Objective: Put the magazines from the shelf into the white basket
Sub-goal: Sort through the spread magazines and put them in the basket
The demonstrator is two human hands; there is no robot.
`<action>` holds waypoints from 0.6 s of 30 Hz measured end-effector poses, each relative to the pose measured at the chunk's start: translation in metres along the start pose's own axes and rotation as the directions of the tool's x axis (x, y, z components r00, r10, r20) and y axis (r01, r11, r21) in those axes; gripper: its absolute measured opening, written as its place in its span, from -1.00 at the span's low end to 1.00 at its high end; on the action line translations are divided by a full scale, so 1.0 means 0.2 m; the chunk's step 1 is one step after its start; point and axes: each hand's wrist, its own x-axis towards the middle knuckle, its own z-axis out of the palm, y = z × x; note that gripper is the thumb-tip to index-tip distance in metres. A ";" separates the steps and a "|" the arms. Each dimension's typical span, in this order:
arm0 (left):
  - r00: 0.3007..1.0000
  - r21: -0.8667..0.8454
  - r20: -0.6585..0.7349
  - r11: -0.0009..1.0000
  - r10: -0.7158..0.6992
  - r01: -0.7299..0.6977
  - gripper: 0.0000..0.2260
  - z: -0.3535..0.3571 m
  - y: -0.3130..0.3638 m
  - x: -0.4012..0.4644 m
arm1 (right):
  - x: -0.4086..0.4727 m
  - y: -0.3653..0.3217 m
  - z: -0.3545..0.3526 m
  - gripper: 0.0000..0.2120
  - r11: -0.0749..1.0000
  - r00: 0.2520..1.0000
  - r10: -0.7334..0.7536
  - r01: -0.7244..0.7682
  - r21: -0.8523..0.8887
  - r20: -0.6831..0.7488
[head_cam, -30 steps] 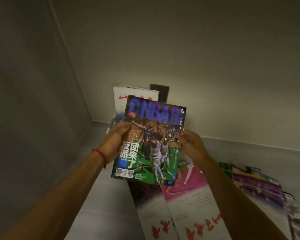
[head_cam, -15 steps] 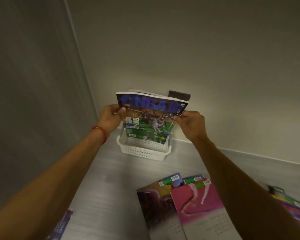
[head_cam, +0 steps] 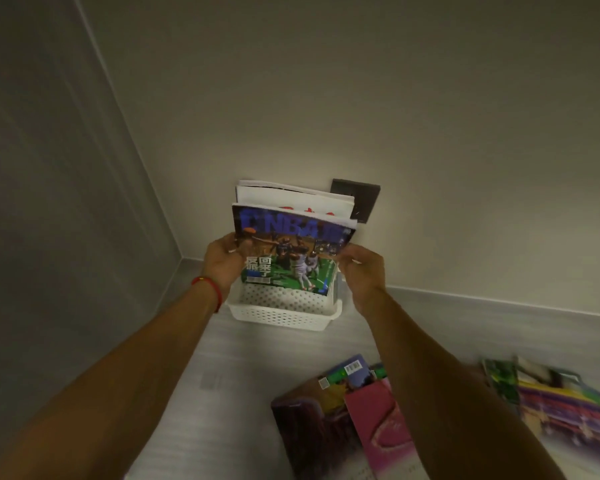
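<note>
White perforated basket (head_cam: pixel 284 315) sits against the wall; your left hand (head_cam: pixel 222 263) and right hand (head_cam: pixel 362 271) pinch the NBA magazine (head_cam: pixel 290 254) by its side edges, its lower edge inside. One white magazine (head_cam: pixel 293 197) stands behind. Released tilted, it may flop out forward. Roughly five loose magazines (head_cam: pixel 368 410) remain on the shelf (head_cam: pixel 222 393).

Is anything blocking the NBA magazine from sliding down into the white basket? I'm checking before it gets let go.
Nothing visible does. The NBA magazine, held by the left hand and right hand, stands in front of a white magazine already upright in the white basket.
</note>
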 end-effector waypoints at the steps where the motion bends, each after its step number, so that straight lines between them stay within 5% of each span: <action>1: 1.000 -0.001 -0.011 1.000 -0.008 0.008 -0.71 0.02 -0.01 0.01 | 0.00 -0.01 -0.01 -0.86 0.999 0.999 -0.007 0.005 0.050 0.040; 5: 0.995 -0.088 -0.012 0.992 -0.095 0.093 -0.37 0.07 -0.03 0.01 | -0.07 0.02 -0.11 -0.71 0.990 0.987 -0.004 -0.019 0.141 0.162; 10: 1.000 0.139 -0.022 0.990 0.012 -0.009 -0.58 0.14 -0.09 -0.19 | -0.25 0.26 -0.41 -0.76 0.993 0.981 -0.079 0.092 -0.068 0.179; 15: 0.948 0.385 0.270 0.883 0.171 -0.269 -0.53 0.48 -0.32 -0.73 | -0.51 0.62 -1.00 -0.81 0.919 0.985 -0.094 0.140 -0.368 0.142; 18: 0.854 0.355 0.491 0.856 0.172 -0.376 -0.75 0.76 -0.44 -1.12 | -0.69 0.83 -1.42 -0.78 0.857 0.997 -0.074 0.048 -0.512 -0.032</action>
